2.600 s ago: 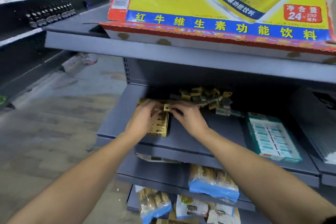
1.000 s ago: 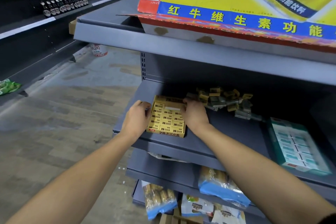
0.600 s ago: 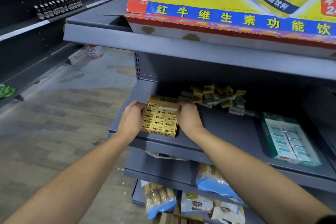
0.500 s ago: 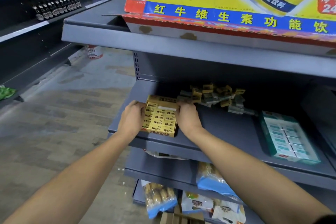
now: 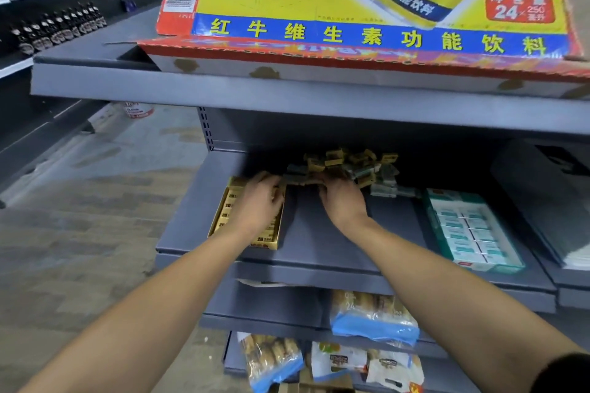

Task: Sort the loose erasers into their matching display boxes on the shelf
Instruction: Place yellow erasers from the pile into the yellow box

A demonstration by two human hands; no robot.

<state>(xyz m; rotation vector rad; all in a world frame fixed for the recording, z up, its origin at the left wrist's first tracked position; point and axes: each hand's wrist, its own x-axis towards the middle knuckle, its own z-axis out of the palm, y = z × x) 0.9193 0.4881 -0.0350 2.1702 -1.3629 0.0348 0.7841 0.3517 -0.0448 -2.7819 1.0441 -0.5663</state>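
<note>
A shop: long grey metal shelves [image 5: 319,262] w/ stuff to sell, snack bags [image 5: 373,316], small bottles in a row [image 5: 57,30], a big drink carton [image 5: 367,3] on top.

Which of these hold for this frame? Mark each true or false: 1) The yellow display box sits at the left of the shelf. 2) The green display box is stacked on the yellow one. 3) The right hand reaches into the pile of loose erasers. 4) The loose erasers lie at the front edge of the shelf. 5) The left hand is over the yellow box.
1) True: the yellow display box is at the left of the shelf.
2) False: the green display box lies apart, at the right.
3) True: the right hand is at the loose erasers.
4) False: they lie toward the back.
5) True: the left hand covers part of it.
</note>
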